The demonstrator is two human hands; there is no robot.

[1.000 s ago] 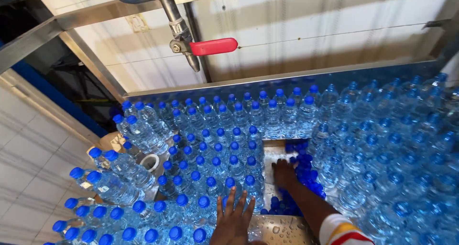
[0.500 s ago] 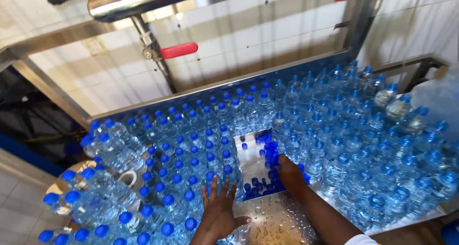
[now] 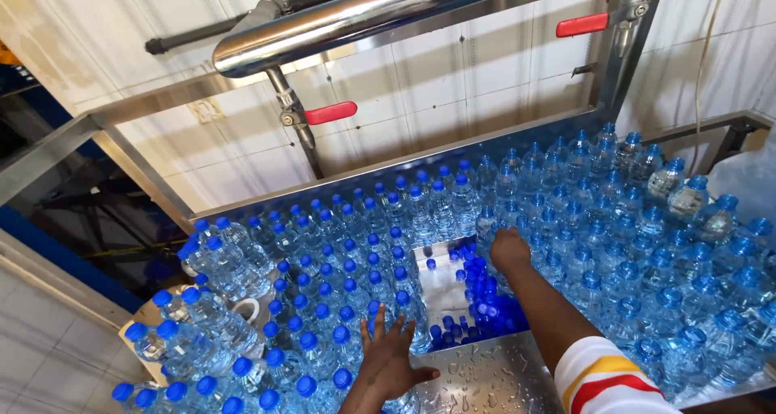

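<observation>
Hands worked among a dense crowd of clear water bottles point(image 3: 347, 301) with blue caps, standing upright on a wet steel worktop point(image 3: 485, 382) beaded with droplets. The left hand point(image 3: 388, 361) lay low in the head view, palm down and fingers spread wide, its fingertips pressed against the caps and shoulders of the nearest bottles on the left block; it clasped nothing. The right hand point(image 3: 509, 250) reached farther out on a straight forearm, a sleeve point(image 3: 610, 378) banded white, yellow and red at the elbow, and it was curled against the bottles at the edge of the right block point(image 3: 647, 252); whether its fingers closed on one could not be told. Between the two hands a bare gap of worktop held a cluster of bottles lying lower point(image 3: 485, 309), their blue caps bunched together. Behind the bottles ran a raised steel rim point(image 3: 388, 167), and above it a polished steel pipe point(image 3: 347, 18) with red-handled valves point(image 3: 330, 112) before a white tiled wall point(image 3: 453, 82).
</observation>
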